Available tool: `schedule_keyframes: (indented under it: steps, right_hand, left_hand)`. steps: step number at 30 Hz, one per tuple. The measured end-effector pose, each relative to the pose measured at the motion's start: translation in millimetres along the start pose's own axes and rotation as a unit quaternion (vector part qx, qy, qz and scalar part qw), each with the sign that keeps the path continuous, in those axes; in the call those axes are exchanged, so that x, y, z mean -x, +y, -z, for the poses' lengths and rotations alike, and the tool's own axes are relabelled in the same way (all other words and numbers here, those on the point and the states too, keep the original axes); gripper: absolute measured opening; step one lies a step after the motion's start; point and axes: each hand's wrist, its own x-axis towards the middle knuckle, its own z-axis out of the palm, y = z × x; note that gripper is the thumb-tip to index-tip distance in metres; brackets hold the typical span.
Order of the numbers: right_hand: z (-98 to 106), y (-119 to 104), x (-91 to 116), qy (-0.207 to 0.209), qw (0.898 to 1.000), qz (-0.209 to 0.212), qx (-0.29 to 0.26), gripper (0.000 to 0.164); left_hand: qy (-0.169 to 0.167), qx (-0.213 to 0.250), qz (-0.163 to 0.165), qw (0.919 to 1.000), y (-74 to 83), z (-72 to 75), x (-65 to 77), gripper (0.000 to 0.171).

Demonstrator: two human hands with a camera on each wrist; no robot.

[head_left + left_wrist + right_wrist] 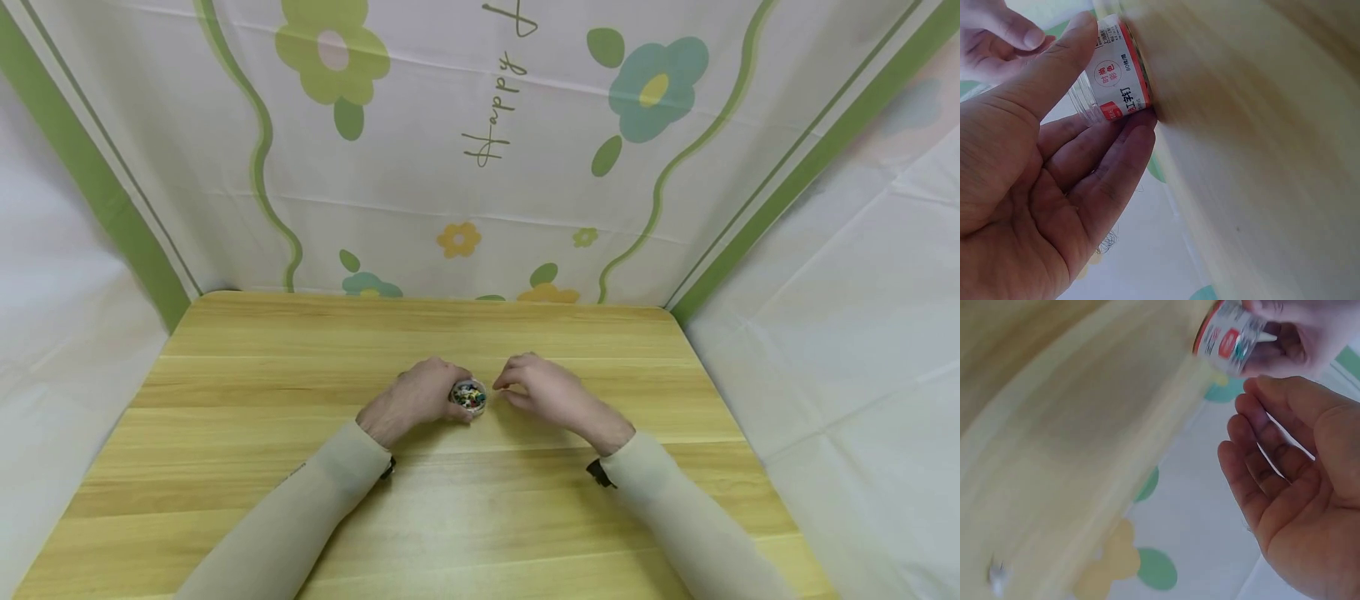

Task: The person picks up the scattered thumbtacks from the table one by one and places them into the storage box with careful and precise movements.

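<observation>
My left hand [429, 393] grips a small clear jar of push pins [468, 397], thumb on the near side and fingers round the far side. The jar stands on the wooden table, and mixed colours of pins show through its open mouth. In the left wrist view its printed label [1113, 75] has a red band. Just right of the jar is my right hand [551, 394], apart from it. The fingers [1254, 462] of that hand bend loosely, thumb near the index fingertip, and no held thing shows.
The wooden table [480, 517] reaches back to a white cloth backdrop [420, 183] with printed flowers. Similar cloth hangs at both sides. A small, blurred whitish thing [997, 575] lies on the table in the right wrist view.
</observation>
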Motion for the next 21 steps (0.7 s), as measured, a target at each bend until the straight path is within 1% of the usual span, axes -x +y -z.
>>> schedule_keyframes:
  steps: [4,8,15,18,21]
  right_hand:
    - [8,11,9,-0.013,1.0,-0.013,0.004,0.017]
    - [15,20,19,-0.038,0.999,-0.034,0.011,0.019]
    - [22,32,35,-0.07,0.994,-0.066,0.049,0.022]
    - [23,37,41,-0.08,0.992,-0.07,0.064,0.022]
    - [23,41,48,-0.086,0.991,-0.067,0.073,0.019]
  left_hand:
    - [0.001,0.002,0.003,1.0,0.3,0.2,-0.1,0.056]
    - [0.003,0.008,0.005,1.0,1.1,0.4,0.7,0.056]
    - [0.011,0.02,-0.005,0.9997,0.8,-0.3,1.4,0.053]
    - [0.011,0.02,-0.005,0.9997,1.1,-0.4,1.6,0.053]
    - [0.009,0.02,-0.004,0.9997,1.7,-0.3,2.1,0.054]
